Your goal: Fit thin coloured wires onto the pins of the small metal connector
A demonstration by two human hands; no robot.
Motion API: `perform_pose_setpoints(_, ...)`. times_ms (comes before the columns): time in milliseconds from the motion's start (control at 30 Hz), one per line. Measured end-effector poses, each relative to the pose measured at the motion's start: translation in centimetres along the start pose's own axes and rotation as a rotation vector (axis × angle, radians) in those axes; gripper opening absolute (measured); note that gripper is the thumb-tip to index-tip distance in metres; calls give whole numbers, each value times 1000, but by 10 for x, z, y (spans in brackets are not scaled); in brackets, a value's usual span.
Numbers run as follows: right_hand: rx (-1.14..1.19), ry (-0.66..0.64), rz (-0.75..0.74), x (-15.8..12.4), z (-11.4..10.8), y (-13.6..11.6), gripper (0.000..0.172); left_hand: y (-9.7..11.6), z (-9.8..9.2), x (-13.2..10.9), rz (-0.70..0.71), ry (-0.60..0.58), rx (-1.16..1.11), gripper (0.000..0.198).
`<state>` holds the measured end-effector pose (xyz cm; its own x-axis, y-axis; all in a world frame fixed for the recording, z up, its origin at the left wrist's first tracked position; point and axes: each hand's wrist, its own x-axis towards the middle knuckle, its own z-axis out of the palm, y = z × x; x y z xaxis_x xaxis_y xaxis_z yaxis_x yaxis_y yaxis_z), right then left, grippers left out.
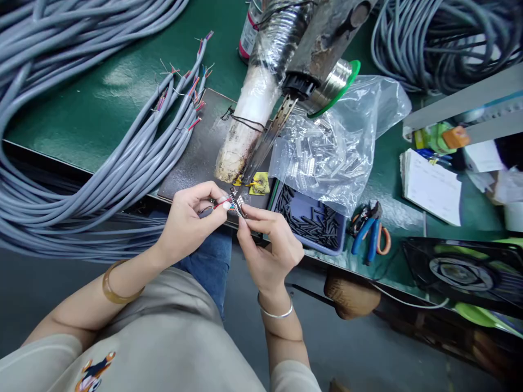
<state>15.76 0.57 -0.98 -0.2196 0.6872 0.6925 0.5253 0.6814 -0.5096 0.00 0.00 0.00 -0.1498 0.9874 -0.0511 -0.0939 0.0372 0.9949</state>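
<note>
A person seated at a green work surface (pixel 114 81) holds small parts close together in both bare hands, just at the middle of its near edge. The left hand (pixel 196 218) pinches thin coloured wires (pixel 223 203), red and blue among them, between thumb and fingers. The right hand (pixel 267 239) has its thumb and fingers closed on a small metal-pinned connector (pixel 237 204); the fingertips of the two hands nearly meet there. Whether wire and pin touch is too small to tell.

Behind the hands, a dark plate (pixel 183 174) lies along the near edge, with a yellow sponge (pixel 260 184) on it. A soldering iron (pixel 272 136) slants down over it, tip low, beside a scorched white tube (pixel 249 109). Grey cables (pixel 134 169) with stripped ends sweep across the left side and hang over the near edge.

Right of the hands, at the near edge, a bluish tray (pixel 341 239) holds short black tubes (pixel 316 226), partly under a clear bag (pixel 363 136) of metal pins. Blue-handled pliers (pixel 371 234) lie beside it. Farther right, a notepad (pixel 433 188) bears faint, illegible writing. A bottle (pixel 247 35) beyond the plate has a pink-and-white label, its print unreadable.
</note>
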Motion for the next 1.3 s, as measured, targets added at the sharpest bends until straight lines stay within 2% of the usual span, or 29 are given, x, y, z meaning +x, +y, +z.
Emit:
perform_pose_setpoints(400, 44, 11, 70, 1, 3, 2, 18, 1, 3, 0, 60, 39, 90, 12)
perform_pose_setpoints(900, -44, 29, 41, 8, 3, -6, 19, 3, 2, -3, 124, 52, 135, 11)
perform_pose_setpoints(1100, -170, -28, -59, 2, 3, -7, 17, 1, 1, -1, 56, 30, 77, 12)
perform_pose_setpoints(1300, -186, -23, -95, -1, -1, -7, 16, -1, 0, -4, 0, 14, 79, 11)
